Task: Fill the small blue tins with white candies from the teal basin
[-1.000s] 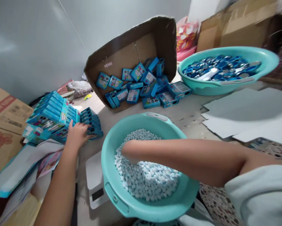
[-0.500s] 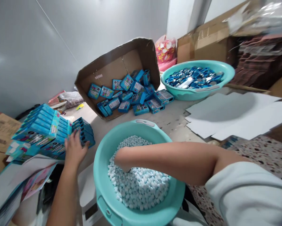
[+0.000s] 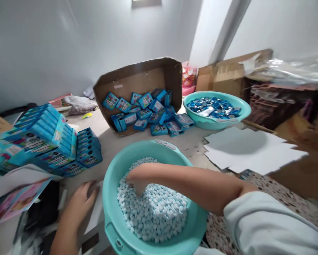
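Observation:
My right hand (image 3: 139, 180) reaches down into the small pale-blue candies (image 3: 159, 212) heaped in a turquoise basin (image 3: 112, 184). Its fingertips are sunk among the candies, so whether they grip any is hidden. To the left of the basin, my left hand (image 3: 80, 202) is low over the table edge, with a gap between thumb and bent fingers and nothing visible in it. Just beyond it stand stacked blue candy boxes (image 3: 88, 148), and the hand is apart from them.
A tilted cardboard box (image 3: 137, 79) behind the basin spills loose blue packs (image 3: 159, 129). Another turquoise basin (image 3: 244, 111) holds blue and silver round tins. White card sheets (image 3: 251, 148) lie at right, cartons (image 3: 228, 76) behind. Printed papers (image 3: 20, 202) lie at left.
My left hand has left the blue boxes and come down toward me. My right hand stays in the candies, its wrist slightly higher. The view has tilted up.

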A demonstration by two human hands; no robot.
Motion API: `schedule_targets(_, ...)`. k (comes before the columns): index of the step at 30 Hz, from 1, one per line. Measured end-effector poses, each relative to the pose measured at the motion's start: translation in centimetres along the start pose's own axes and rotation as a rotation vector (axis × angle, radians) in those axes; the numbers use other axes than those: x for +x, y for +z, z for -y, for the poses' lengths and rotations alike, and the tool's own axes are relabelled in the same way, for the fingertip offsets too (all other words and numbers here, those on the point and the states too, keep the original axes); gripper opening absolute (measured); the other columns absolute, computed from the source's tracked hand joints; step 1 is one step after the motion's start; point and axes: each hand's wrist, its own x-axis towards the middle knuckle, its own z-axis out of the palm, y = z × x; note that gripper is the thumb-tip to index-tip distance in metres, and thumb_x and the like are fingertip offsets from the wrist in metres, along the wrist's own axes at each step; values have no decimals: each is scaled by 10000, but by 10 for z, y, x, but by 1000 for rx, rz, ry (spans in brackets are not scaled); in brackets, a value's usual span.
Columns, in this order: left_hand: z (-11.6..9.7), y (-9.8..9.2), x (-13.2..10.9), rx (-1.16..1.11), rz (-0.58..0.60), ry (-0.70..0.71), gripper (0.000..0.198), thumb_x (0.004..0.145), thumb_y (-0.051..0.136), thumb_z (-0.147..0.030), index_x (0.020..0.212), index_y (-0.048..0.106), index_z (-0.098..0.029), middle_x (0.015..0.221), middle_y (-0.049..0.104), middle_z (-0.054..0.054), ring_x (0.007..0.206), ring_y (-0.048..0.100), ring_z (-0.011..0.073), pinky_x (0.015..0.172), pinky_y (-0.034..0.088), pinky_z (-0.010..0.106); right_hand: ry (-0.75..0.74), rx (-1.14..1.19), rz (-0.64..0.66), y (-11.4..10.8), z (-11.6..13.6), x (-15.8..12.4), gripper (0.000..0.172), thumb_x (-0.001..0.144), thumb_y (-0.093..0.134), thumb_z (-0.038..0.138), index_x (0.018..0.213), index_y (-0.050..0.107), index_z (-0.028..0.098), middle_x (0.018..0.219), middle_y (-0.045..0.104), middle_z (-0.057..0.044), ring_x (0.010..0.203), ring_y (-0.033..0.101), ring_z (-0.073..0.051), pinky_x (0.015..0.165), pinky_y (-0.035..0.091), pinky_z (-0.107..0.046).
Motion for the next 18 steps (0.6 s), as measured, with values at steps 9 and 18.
schedule_targets(9,-3,8,-5,36,121,-26,651,925,381,-609,1314,652,-162,1392,657,163,1326,591,342,1138,434,490,414,-27,-441,-131,-48,-66,371,1007,509,381,1245,699,170,1212,721,-94,1102,668,-223,938,505,-296)
schedule_targets(18,2,20,1,44,84,1,563,959,364,-540,1256,699,-199,1329,701,141,1280,633,303,1088,474,438,1029,-243,-462,-123,-147,-70,726,786,785,337,1446,555,141,1480,477,-272,1372,450,-465,1106,328,-607)
